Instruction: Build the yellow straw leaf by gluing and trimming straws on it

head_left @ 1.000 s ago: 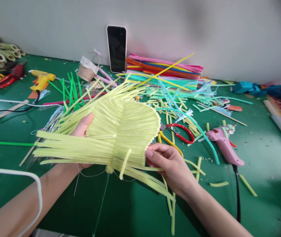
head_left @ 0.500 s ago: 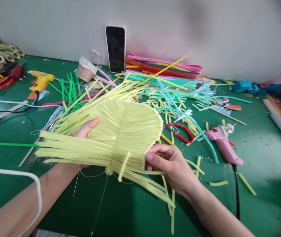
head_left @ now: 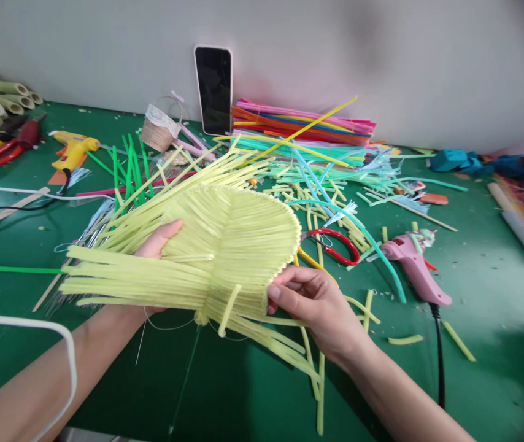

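Note:
A pale yellow-green leaf made of pipe cleaners is held up over the table between both hands. My left hand supports it from beneath, thumb on top, the other fingers hidden under it. My right hand pinches the lower right edge between thumb and fingers. Untrimmed pipe cleaner ends stick out to the left, and more hang at lower right. A needle dangles on a thin thread below the leaf. Under the leaf's base a thin green stem runs down.
Red-handled scissors lie just right of the leaf. A pink glue gun is farther right, a yellow one at left. A phone leans on the wall beside bundled colored pipe cleaners. A white cable crosses the left front.
Both hands keep their hold on the leaf. The whole view has shifted very slightly left; otherwise almost nothing differs.

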`<action>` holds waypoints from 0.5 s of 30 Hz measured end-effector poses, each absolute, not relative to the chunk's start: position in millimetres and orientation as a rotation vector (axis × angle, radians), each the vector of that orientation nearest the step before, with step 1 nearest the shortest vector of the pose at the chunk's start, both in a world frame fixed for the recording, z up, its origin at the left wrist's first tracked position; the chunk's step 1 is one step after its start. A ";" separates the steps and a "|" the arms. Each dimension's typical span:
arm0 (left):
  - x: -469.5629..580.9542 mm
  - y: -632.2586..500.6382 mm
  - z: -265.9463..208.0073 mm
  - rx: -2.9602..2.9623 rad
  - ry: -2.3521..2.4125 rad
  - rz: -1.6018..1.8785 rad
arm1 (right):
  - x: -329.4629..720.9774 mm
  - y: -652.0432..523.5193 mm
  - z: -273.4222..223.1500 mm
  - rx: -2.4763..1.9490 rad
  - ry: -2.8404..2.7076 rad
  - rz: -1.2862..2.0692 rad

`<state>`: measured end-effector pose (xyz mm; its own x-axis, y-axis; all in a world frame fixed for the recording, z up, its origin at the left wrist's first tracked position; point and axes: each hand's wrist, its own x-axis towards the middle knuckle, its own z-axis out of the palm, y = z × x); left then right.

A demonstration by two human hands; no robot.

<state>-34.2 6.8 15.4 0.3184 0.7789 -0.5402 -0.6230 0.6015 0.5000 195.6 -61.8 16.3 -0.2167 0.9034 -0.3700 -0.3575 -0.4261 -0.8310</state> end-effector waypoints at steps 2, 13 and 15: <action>-32.0 6.7 17.1 0.216 0.841 0.937 | 194.5 -61.7 17.4 -1.127 -0.763 1.761; -40.9 4.0 7.1 0.224 0.730 0.862 | 190.1 -64.3 14.7 -1.331 -0.766 1.519; -41.4 4.0 8.0 0.218 0.705 0.832 | 189.7 -63.8 15.3 -1.347 -0.764 1.511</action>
<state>-41.4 4.0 8.0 0.4645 0.7400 -0.4864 -0.6014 0.6668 0.4402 189.7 -63.8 15.3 0.0453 0.9219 -0.3849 -0.2367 -0.3644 -0.9006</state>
